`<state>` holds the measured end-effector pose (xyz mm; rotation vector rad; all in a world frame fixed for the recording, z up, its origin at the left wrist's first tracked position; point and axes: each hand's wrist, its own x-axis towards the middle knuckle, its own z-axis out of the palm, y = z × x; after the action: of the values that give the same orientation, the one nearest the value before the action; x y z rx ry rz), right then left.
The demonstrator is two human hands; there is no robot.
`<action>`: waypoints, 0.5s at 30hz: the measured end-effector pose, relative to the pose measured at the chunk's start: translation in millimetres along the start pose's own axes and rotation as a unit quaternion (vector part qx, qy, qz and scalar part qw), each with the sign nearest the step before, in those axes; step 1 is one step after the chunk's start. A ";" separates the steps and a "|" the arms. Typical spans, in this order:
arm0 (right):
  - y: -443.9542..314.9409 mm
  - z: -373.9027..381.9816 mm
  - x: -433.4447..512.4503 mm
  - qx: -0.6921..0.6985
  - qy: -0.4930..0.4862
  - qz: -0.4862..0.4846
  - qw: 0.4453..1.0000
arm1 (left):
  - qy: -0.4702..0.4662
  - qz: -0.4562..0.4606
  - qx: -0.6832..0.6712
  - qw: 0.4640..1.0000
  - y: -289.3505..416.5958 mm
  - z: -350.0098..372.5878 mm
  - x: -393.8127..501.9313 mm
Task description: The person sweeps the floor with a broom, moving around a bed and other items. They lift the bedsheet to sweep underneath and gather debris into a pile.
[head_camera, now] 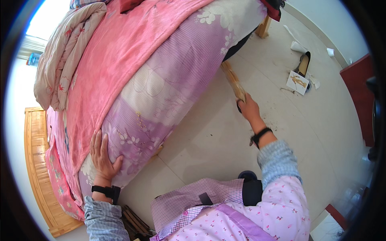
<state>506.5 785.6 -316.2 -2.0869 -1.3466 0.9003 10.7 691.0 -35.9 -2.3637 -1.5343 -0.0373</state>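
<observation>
My left hand (102, 155) lies flat on the bed's edge, fingers spread over the border of the pink blanket (132, 57) and the lilac floral bed sheet (181, 69). It holds nothing. My right hand (249, 108) reaches low over the floor, gripping a light-brown, streaked broom-like tool (233, 79). A black band or loop shows beside the grip. The tool's far end disappears beneath the hanging sheet, so its full shape cannot be told. Crumbs of dirt (271, 123) are scattered on the tiled floor by my right wrist.
A dark flat shoe (302, 64), a printed white card (297, 82) and white paper scraps (298, 47) lie on the floor near the wall. A wooden bed leg (264, 27) stands at the far corner. Dark red furniture (357, 96) is at right, a wooden headboard (39, 168) at left.
</observation>
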 end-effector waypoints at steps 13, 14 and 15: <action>134.3 -108.8 -105.7 -0.021 0.044 0.165 0.985 | 0.007 0.006 -0.023 1.000 -2.8 -0.8 -1.1; 133.3 -120.4 -132.9 0.010 0.035 0.183 0.982 | 0.007 0.003 -0.025 1.000 -2.2 -1.4 -1.1; 129.3 -129.6 -162.5 0.034 0.027 0.212 0.976 | 0.008 0.003 -0.025 1.000 -1.4 -1.9 -0.9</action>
<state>632.5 579.0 -279.4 -2.3700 -0.8390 1.0321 9.3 690.2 -33.9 -2.4007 -1.5352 -0.0927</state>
